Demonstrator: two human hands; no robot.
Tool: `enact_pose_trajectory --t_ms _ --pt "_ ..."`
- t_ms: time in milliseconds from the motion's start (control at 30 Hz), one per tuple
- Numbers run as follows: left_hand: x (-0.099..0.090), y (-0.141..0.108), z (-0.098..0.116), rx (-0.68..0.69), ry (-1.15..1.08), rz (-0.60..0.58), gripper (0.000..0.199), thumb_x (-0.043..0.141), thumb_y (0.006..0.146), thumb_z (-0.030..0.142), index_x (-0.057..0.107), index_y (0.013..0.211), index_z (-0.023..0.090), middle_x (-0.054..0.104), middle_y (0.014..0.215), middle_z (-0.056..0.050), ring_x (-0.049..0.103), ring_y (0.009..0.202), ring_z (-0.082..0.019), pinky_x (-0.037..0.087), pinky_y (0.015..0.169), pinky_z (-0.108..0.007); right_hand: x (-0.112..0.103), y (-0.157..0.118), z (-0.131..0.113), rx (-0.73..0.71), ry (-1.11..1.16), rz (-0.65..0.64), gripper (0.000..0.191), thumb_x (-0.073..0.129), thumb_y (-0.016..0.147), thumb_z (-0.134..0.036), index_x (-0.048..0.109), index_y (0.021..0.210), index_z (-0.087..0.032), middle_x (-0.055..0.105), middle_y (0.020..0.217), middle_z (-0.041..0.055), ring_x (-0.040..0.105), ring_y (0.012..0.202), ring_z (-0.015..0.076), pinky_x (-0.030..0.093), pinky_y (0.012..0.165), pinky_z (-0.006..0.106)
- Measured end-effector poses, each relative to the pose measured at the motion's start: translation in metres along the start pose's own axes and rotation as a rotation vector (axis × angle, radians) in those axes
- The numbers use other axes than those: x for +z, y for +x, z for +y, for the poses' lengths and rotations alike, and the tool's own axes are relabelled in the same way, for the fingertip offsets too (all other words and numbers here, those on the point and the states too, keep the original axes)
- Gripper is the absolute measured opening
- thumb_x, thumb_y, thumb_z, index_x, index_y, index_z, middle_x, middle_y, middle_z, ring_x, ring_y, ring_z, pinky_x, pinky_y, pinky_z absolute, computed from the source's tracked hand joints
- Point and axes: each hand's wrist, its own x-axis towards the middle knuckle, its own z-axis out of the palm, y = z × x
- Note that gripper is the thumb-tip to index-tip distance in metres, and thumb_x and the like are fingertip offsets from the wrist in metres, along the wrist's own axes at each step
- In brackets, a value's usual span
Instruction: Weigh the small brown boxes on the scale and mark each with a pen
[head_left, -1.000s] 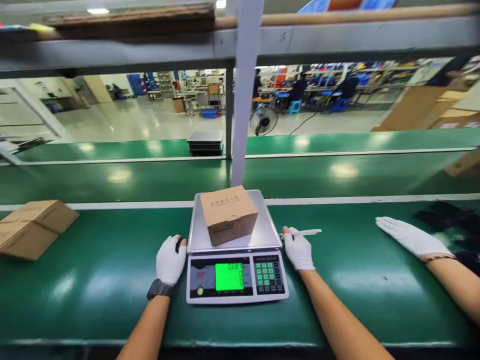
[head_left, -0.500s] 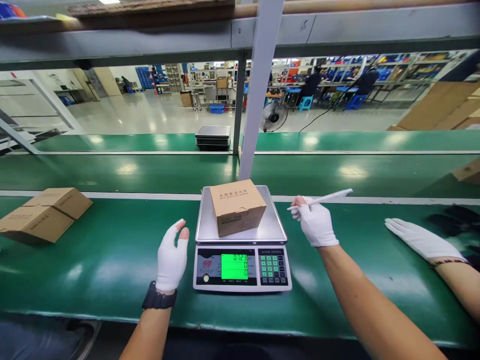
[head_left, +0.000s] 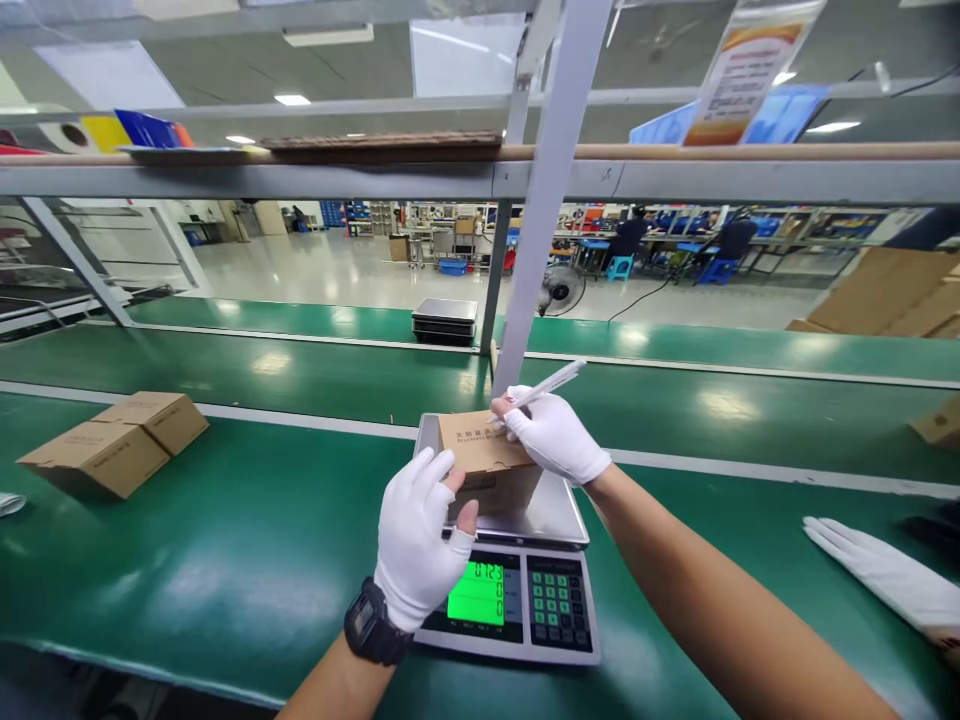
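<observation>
A small brown cardboard box (head_left: 480, 445) with printed lettering sits on the steel pan of a digital scale (head_left: 562, 600). The scale's green display shows 0.723. My right hand (head_left: 559, 430), in a white glove with bare fingertips, grips a white pen (head_left: 555, 381) over the box's top right part; whether the tip touches the card is hidden. My left hand (head_left: 421, 535), gloved likewise and wearing a black watch (head_left: 373, 622), is at the box's front left corner with fingers and thumb apart. It covers part of the display.
Two more cardboard boxes (head_left: 124, 440) lie on the green belt at the left. Another person's gloved hand (head_left: 877, 565) rests at the right. A white post (head_left: 551, 190) rises behind the scale. Farther back are a second scale (head_left: 445, 320) and a fan (head_left: 562, 290).
My right hand has moved left with the pen, over the box. My left hand has come right and up to the box's front corner. The view has tilted upward.
</observation>
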Motion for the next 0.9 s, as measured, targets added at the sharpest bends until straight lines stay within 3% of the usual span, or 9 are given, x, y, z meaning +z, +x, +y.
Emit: enact_pose_trajectory --t_ms 200,900 --pt "0.0 -0.003 0.0 -0.03 0.018 0.003 0.035 0.059 0.089 0.023 0.054 0.124 0.018 0.052 0.13 -0.009 0.046 0.124 -0.028 0.044 0.1 -0.047 0.01 0.017 0.0 0.051 -0.113 -0.03 0.034 0.045 0.092 -0.034 0.058 0.065 -0.018 0.064 0.068 0.0019 0.058 0.066 0.016 0.039 0.067 0.025" --pt "0.004 -0.003 0.001 -0.041 -0.016 0.034 0.034 0.059 0.089 0.021 0.055 0.123 0.016 0.053 0.129 -0.01 0.048 0.12 -0.027 0.044 0.099 -0.046 0.013 0.015 -0.005 0.136 -0.161 0.0 0.029 0.045 0.091 -0.033 0.058 0.071 -0.018 0.068 0.08 0.0059 0.062 0.076 0.0184 0.042 0.072 0.025"
